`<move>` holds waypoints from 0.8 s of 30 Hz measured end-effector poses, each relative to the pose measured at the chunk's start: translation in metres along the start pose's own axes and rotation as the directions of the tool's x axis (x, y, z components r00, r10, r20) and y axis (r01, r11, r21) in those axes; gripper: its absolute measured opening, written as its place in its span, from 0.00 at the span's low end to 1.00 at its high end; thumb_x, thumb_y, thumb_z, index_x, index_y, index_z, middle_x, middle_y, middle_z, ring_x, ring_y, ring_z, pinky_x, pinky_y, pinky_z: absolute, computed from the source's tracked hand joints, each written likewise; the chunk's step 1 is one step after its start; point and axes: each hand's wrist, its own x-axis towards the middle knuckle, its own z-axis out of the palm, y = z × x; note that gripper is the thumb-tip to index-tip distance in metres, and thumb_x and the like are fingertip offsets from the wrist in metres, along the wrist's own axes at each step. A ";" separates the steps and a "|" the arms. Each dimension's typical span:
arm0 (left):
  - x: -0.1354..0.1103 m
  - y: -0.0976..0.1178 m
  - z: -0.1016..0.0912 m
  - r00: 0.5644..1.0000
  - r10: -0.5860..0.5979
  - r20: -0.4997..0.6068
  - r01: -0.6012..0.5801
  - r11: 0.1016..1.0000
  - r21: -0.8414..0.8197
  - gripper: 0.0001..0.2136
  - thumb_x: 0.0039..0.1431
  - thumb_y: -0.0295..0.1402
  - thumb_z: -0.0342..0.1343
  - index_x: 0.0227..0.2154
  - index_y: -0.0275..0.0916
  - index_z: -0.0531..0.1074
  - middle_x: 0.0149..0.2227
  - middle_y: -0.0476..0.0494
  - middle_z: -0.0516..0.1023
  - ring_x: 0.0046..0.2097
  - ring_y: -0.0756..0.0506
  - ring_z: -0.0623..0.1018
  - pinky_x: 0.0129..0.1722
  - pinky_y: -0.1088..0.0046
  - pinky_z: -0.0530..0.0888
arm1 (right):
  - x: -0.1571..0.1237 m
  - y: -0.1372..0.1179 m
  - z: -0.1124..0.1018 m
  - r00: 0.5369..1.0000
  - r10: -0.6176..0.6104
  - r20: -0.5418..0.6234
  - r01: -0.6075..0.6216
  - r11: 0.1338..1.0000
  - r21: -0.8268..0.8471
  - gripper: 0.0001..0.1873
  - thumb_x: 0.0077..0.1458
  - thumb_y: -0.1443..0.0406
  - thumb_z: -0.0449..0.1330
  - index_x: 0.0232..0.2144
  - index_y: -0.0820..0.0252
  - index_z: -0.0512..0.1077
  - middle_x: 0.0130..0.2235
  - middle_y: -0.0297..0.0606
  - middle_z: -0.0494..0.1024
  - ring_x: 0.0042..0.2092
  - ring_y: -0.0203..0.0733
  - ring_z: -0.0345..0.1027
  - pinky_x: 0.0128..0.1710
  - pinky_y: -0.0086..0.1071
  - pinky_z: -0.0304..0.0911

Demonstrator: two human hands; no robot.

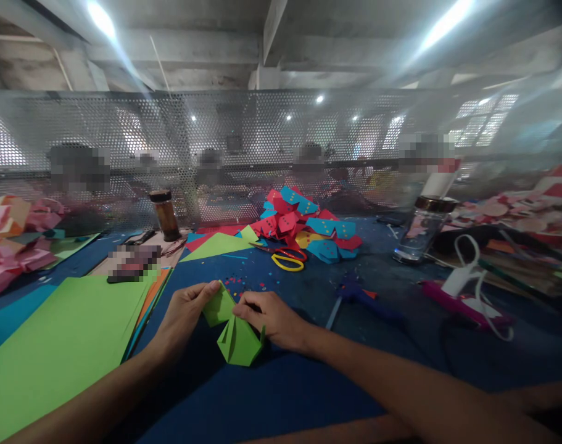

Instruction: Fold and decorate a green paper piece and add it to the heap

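Observation:
A folded piece of green paper (240, 343) is held between both hands just above the blue table. My left hand (191, 308) pinches its upper left part between thumb and fingers. On the other side, my right hand (268, 316) is closed on the paper's middle, near where the creases meet. The lower part flares out in folded facets. Scissors (287, 259) with red and yellow handles lie beyond my hands, close to small coloured paper bits (243, 285). A blue glue gun (361, 296) rests to the right of my right hand.
Green sheets (72, 339) are stacked at left, by a phone (135, 262) and a brown-filled bottle (166, 216). Red and blue folded paper pieces (287, 225) are heaped at the back. A glass bottle (419, 231) and a magenta-and-white object (466, 305) stand right. Perforated panels (243, 135) close off the far side.

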 end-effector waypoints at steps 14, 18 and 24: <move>0.002 0.003 0.002 0.992 -0.008 0.128 0.026 0.990 -0.141 0.17 0.48 0.45 0.65 0.29 0.35 0.75 0.25 0.50 0.74 0.27 0.51 0.71 0.29 0.77 0.68 | 0.000 -0.001 -0.003 0.998 0.026 -0.061 -0.023 0.998 0.053 0.18 0.61 0.54 0.53 0.27 0.62 0.68 0.24 0.30 0.65 0.28 0.33 0.57 0.27 0.27 0.50; 0.003 0.000 0.002 0.986 -0.022 0.166 0.059 0.974 -0.218 0.14 0.47 0.41 0.67 0.30 0.35 0.74 0.27 0.49 0.76 0.27 0.51 0.73 0.30 0.76 0.70 | 0.000 -0.004 -0.005 0.997 0.018 -0.080 -0.012 0.997 0.074 0.22 0.63 0.52 0.49 0.26 0.61 0.66 0.24 0.29 0.64 0.28 0.33 0.57 0.28 0.27 0.52; 0.002 0.000 0.003 0.971 -0.070 0.230 0.145 0.933 -0.329 0.13 0.49 0.37 0.67 0.35 0.37 0.75 0.27 0.51 0.75 0.26 0.53 0.73 0.28 0.79 0.70 | -0.001 -0.005 -0.005 0.978 -0.065 -0.199 0.096 0.984 0.148 0.08 0.61 0.64 0.53 0.42 0.59 0.68 0.33 0.33 0.71 0.34 0.36 0.65 0.36 0.29 0.61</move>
